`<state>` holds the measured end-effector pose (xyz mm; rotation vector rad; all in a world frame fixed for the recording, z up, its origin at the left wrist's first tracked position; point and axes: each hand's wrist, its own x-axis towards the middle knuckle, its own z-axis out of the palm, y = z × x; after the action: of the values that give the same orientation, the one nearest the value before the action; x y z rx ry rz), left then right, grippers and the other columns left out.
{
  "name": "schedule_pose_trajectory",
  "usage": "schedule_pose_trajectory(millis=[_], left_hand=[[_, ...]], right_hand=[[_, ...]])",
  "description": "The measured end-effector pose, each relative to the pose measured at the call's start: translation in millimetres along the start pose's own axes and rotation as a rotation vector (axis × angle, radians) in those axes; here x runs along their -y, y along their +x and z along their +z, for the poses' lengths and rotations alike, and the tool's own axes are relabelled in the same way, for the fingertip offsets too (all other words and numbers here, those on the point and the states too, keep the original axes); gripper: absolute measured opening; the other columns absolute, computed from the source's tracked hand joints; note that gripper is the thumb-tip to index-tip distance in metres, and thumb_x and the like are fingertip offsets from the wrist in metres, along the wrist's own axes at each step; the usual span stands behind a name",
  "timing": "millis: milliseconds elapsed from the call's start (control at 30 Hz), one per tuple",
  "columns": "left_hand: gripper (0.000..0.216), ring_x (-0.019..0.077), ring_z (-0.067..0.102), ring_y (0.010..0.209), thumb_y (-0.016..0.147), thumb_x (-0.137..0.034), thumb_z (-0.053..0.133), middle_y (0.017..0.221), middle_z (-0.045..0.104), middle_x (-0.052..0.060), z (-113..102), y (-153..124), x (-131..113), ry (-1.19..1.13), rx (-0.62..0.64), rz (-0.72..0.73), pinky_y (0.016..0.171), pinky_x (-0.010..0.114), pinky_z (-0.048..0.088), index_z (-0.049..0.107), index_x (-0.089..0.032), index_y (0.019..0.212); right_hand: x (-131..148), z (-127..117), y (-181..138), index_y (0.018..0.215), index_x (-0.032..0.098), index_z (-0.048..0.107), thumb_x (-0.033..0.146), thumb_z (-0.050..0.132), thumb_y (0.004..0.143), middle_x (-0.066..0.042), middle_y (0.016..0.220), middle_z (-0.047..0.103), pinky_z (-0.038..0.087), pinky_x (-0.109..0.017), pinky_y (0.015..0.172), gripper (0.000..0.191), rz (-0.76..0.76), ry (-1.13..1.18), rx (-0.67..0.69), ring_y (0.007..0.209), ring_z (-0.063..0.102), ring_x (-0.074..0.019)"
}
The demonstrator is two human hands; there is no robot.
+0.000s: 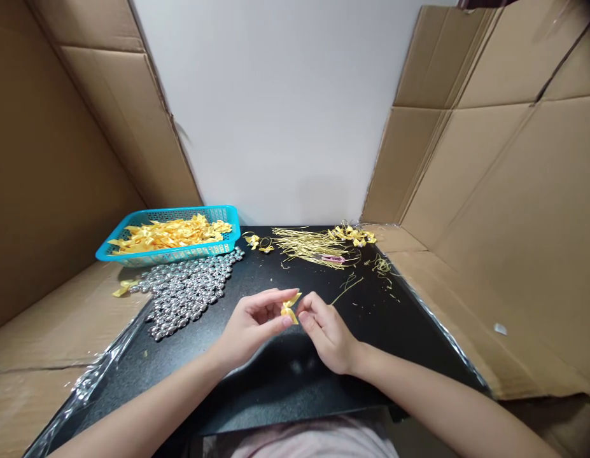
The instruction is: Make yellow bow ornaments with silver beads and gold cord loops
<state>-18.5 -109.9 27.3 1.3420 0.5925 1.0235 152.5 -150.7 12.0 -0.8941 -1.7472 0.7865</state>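
My left hand pinches a small yellow ribbon bow between thumb and fingers, above the black table. Just right of the bow is my right hand, its thumb and index finger pressed together close to the bow's edge. Whatever those fingertips may hold is too small to make out. Behind the right hand, a thin gold cord shows on the tabletop.
A blue basket of yellow bows stands at back left, with silver beads spread before it. Gold cords, a pink tool, finished bows and cord scraps lie farther back. Cardboard walls flank the table.
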Motion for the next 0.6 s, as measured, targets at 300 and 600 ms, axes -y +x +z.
schedule_pose_trajectory(millis=[300, 600], left_hand=[[0.031, 0.0123, 0.058, 0.067, 0.064, -0.025, 0.085, 0.074, 0.072, 0.002, -2, 0, 1, -0.017, 0.03, -0.065, 0.065, 0.021, 0.048, 0.08, -0.027, 0.094], [0.027, 0.012, 0.055, 0.061, 0.065, -0.027, 0.082, 0.068, 0.072, 0.002, -4, 2, 6, -0.017, -0.033, -0.139, 0.062, 0.023, 0.046, 0.08, -0.022, 0.091]], right_hand=[[-5, -1, -4, 0.088, 0.02, 0.048, 0.027, 0.041, 0.096, 0.007, 0.059, 0.039, 0.03, -0.023, 0.05, 0.012, -0.044, -0.003, -0.072, 0.049, 0.038, -0.0097], [-11, -1, -4, 0.09, 0.021, 0.048, 0.03, 0.041, 0.098, 0.006, 0.06, 0.041, 0.033, -0.022, 0.049, 0.013, -0.087, 0.041, -0.145, 0.049, 0.04, -0.0093]])
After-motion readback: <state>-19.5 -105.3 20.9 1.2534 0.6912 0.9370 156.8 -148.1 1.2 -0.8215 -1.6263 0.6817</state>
